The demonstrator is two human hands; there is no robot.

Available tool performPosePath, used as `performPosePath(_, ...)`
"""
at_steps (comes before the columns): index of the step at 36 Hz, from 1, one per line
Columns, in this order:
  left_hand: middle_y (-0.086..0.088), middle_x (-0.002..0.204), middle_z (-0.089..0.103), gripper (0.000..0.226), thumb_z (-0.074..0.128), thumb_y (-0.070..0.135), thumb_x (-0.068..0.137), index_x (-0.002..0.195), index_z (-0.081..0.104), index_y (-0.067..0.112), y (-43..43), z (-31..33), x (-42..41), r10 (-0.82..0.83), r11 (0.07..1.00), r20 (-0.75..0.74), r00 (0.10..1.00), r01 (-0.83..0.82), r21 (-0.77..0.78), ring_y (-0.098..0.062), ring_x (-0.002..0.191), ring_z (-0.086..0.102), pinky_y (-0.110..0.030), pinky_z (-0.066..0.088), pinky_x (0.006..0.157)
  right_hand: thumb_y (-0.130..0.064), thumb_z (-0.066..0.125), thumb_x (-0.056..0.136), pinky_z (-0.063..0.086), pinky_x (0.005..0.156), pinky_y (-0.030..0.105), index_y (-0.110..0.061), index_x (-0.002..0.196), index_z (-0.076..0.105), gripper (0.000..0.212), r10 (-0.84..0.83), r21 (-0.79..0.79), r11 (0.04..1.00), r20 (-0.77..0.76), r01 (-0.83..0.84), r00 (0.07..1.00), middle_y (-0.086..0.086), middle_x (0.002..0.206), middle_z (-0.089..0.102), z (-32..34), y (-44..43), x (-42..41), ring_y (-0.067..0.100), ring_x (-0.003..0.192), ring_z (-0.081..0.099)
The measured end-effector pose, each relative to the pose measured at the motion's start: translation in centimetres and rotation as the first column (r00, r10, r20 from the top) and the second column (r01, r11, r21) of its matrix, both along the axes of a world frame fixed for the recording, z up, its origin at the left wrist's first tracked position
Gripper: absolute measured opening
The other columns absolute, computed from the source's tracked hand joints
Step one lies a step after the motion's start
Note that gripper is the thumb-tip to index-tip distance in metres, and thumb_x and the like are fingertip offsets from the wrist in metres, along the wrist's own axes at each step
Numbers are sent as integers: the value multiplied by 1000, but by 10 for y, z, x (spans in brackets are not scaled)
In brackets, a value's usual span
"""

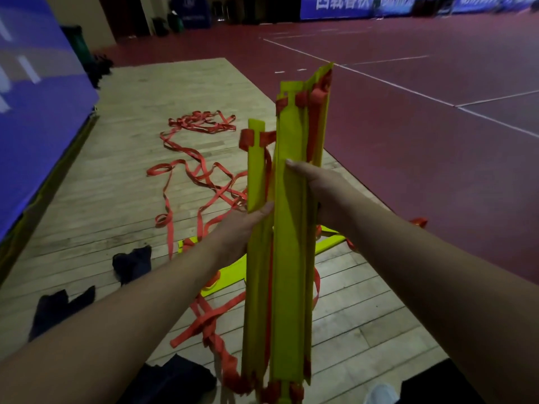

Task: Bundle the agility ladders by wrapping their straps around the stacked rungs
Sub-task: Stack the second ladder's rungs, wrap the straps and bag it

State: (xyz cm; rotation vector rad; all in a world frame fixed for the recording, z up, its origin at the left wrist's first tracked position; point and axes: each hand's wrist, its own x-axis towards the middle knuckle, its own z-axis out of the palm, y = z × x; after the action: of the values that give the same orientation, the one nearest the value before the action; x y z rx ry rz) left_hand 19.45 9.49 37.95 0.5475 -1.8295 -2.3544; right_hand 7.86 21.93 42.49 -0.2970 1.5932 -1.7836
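I hold a stack of flat yellow ladder rungs (pixel 288 258) upright in front of me, with orange straps threaded through their ends. My right hand (pixel 318 191) grips the main stack from the right, thumb across its front. My left hand (pixel 242 225) holds a separate yellow rung (pixel 256 167) that stands a little apart on the left of the stack. Orange straps (pixel 210 325) hang from the stack down to the floor. Further yellow rungs (pixel 230 275) lie on the floor behind the stack.
A long tangle of orange strap (pixel 198 126) trails across the wooden floor strip (pixel 116 176). Dark cloth items (pixel 132 262) lie at the lower left. A blue padded wall (pixel 35 83) runs along the left. Red court flooring (pixel 423 112) is on the right.
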Motion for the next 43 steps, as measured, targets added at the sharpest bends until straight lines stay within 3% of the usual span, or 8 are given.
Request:
performPosePath(8,2,72,54,30,50,38,100,104,67,14,-12,14,1,78,990,-132,988,-61,126,-14,65,55,-31,48,69,-83,78,49,46,104,59,-6,126,60,110,-24,144,988,-169,48,985,9,117,67,-10,5,2,34,114,62)
performPosePath(12,-9,126,67,59,72,48,82,127,61,11,-8,21,-3,203,979,-109,973,-202,26,-21,124,57,-50,43,108,-98,65,41,46,105,60,-10,132,57,127,52,237,971,-217,1,975,12,126,67,-11,1,7,35,115,63)
performPosePath(14,-2,119,73,65,76,51,70,126,64,20,-4,22,-4,226,974,-134,965,-227,11,-23,126,58,-55,42,110,-97,62,46,49,103,57,-12,132,58,121,101,235,971,-229,-45,968,11,125,68,-12,-2,12,33,113,65)
performPosePath(21,-2,105,76,28,45,31,103,107,70,19,0,12,-10,257,962,-148,955,-239,128,-18,100,72,-41,50,95,-92,58,61,59,91,47,-13,141,46,113,171,214,970,-280,-112,945,8,126,66,-12,-18,35,23,107,69)
performPosePath(24,-6,117,73,36,45,43,101,112,71,20,6,12,-9,226,971,-165,960,-208,120,-21,111,68,-43,49,99,-73,50,87,59,91,44,-11,135,40,79,184,219,969,-344,-112,921,10,125,63,-14,-23,38,21,105,67)
performPosePath(33,-10,119,72,105,89,70,37,123,63,15,9,10,-8,235,956,-138,962,-203,214,-26,113,68,-44,51,99,-99,34,63,45,110,52,-22,153,19,120,292,339,927,-390,-159,873,19,153,39,-26,-35,45,36,138,45)
performPosePath(38,-13,109,70,37,75,43,81,100,74,11,-4,8,-7,249,941,-155,956,-201,271,-36,116,64,-53,44,108,-92,45,61,43,110,56,-25,157,15,121,354,402,899,-435,-173,828,18,153,35,-37,-43,41,36,141,39)
performPosePath(43,-11,117,72,31,71,42,78,85,82,14,-8,11,-4,212,949,-180,961,-158,274,-32,115,65,-54,43,109,-91,57,60,39,112,57,-29,156,13,122,492,476,835,-419,-277,763,18,154,35,-45,-46,33,36,143,37)
